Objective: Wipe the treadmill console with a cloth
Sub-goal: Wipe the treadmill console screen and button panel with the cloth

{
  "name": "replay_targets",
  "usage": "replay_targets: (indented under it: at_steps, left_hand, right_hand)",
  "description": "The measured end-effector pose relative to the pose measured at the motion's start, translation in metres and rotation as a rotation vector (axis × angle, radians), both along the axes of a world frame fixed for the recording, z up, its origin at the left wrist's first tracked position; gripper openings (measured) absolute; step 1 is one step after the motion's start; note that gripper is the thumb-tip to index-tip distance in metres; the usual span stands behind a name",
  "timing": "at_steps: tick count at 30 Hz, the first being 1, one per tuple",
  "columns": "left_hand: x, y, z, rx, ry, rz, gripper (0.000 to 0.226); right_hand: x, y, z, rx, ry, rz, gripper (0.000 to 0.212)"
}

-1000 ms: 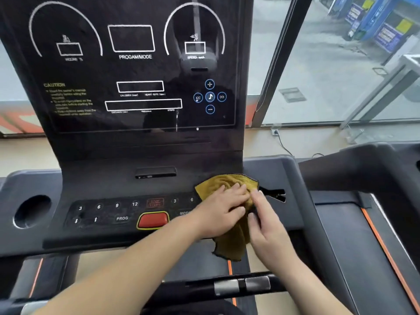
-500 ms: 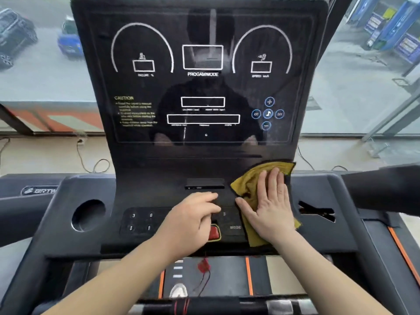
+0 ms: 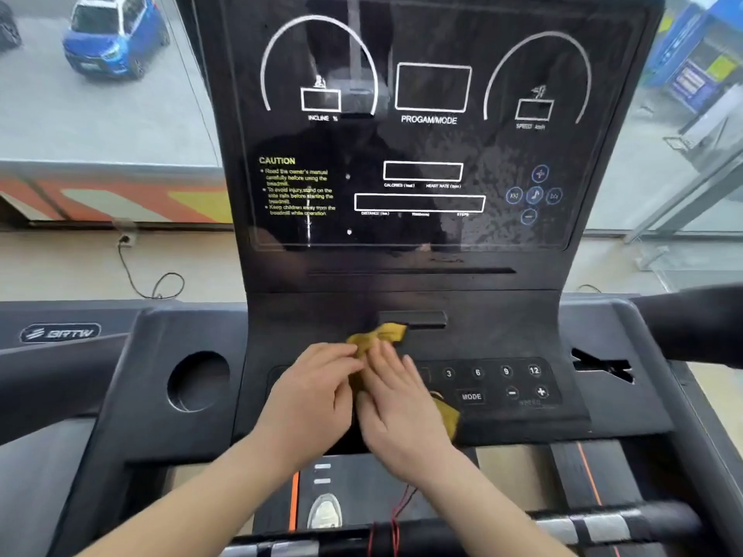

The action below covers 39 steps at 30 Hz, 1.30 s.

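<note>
**Both hands on the cloth at the button panel**

Here, in the head view, the yellow cloth (image 3: pixel 378 335) lies bunched on the treadmill console (image 3: pixel 502 327), over the middle of the button panel (image 3: pixel 498 381). The left hand (image 3: pixel 311 400) pinches its upper part with curled fingers. The right hand (image 3: pixel 396 404) presses flat on it, fingers spread, cloth showing beyond both ends.

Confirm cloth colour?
Mustard yellow, plain, no pattern. The cloth shows best in the head view, between both hands.
</note>
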<state>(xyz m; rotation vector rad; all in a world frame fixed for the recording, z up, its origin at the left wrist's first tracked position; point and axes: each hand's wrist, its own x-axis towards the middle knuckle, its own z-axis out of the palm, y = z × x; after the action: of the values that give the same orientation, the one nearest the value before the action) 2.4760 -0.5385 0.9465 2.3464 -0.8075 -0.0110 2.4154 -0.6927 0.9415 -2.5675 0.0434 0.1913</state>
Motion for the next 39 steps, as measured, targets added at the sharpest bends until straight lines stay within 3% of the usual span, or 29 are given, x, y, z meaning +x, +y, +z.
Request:
replay_targets:
  at_steps: [2,4,5,8,10,12,15,18,20,22,26,29,39]
  left_hand:
    - [-0.004,0.006,-0.004,0.033,-0.003,0.040,0.048]
    - [-0.013,0.003,-0.004,0.097,-0.003,0.046,0.055]
    - [-0.019,-0.004,0.000,0.161,0.046,0.034,0.058]
    - [-0.031,-0.038,0.013,0.460,0.252,0.057,0.087]
    - [-0.034,-0.058,0.011,0.566,0.258,0.090,0.095]
    - [-0.029,-0.060,-0.002,0.521,0.152,0.144,0.091]
    - [-0.011,-0.023,-0.021,0.405,-0.118,0.138,0.061]
    - [0.029,0.030,-0.020,0.462,-0.255,0.146,0.038]
    - [0.055,0.051,-0.008,0.468,-0.280,0.254,0.021]
    - [0.067,0.055,0.000,0.344,-0.179,0.357,0.011]
    - [0.050,0.027,-0.006,-0.005,0.017,0.479,0.028]
    - [0.035,-0.002,0.001,-0.184,0.124,0.359,0.049]
    - [0.055,-0.053,0.013,-0.163,0.212,0.074,0.048]
  right_hand:
    - [0.020,0.002,0.010,0.198,0.104,0.065,0.061]
    - [0.026,-0.011,0.023,0.429,0.142,-0.108,0.056]
    - [0.022,-0.021,0.027,0.476,0.058,-0.250,0.049]
    - [0.006,-0.039,0.032,0.388,-0.170,-0.456,0.034]
    - [0.008,-0.038,0.031,0.390,-0.190,-0.487,0.034]
    - [0.012,-0.035,0.030,0.419,-0.189,-0.492,0.034]
    - [0.017,-0.036,0.029,0.454,-0.216,-0.464,0.032]
    - [0.021,-0.035,0.030,0.489,-0.194,-0.456,0.030]
    - [0.024,-0.034,0.032,0.544,-0.175,-0.481,0.032]
    - [0.023,-0.039,0.035,0.572,-0.186,-0.521,0.035]
    - [0.020,-0.053,0.038,0.580,-0.215,-0.581,0.035]
    - [0.017,-0.060,0.038,0.578,-0.201,-0.573,0.033]
    - [0.012,-0.091,0.047,0.643,-0.143,-0.628,0.033]
